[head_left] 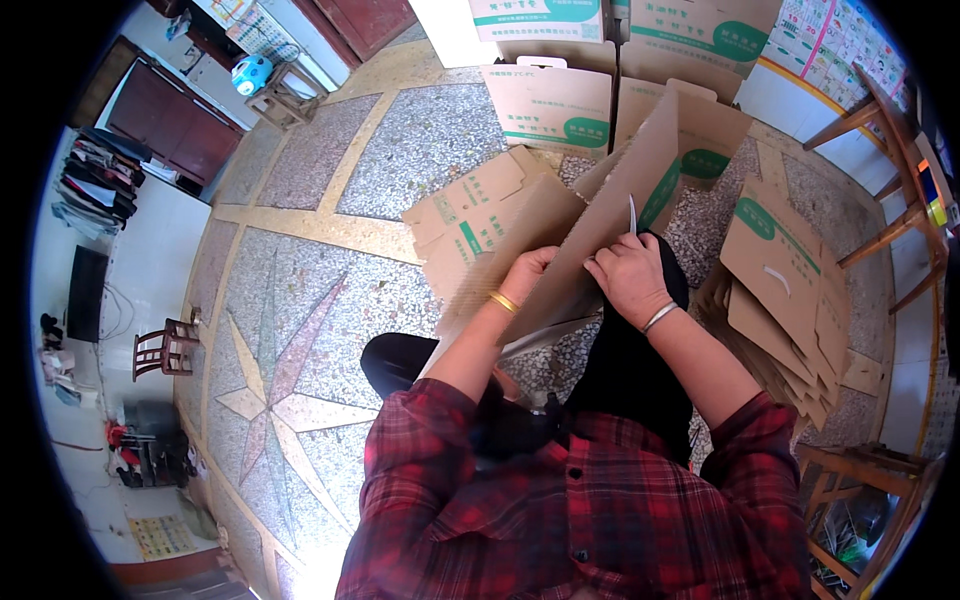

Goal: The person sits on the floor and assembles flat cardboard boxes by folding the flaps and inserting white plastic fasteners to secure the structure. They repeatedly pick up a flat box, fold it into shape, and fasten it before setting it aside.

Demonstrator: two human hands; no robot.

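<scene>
Left hand: my left hand (527, 277), a gold bangle (504, 302) at its wrist, has its fingers bent in against the near side of the raised panel; the tips are hidden, so I cannot tell how firmly they grip.
Right hand: my right hand (632, 279), with a silver bangle (659, 318), is nearly closed, a thin white strip (632, 212) standing up from between its fingers, the thumb close to the cardboard.
Carton: the brown carton (612, 215) stands tilted between my hands, its tall panel rising ahead of them and cutting off what lies behind.
Knees: my dark trousers (635, 375) show beneath the right forearm.
Left of the carton: a flap-edged cardboard piece (470, 215) with green print lies just beside it.
Right: a pile of flat cartons (780, 290) fans over the floor, near a wooden chair (885, 240).
Ahead: made-up cartons (548, 95) stand in a row.
Farther left: a star pattern (270, 408) in the speckled floor (310, 280), then a small chair (163, 350).
</scene>
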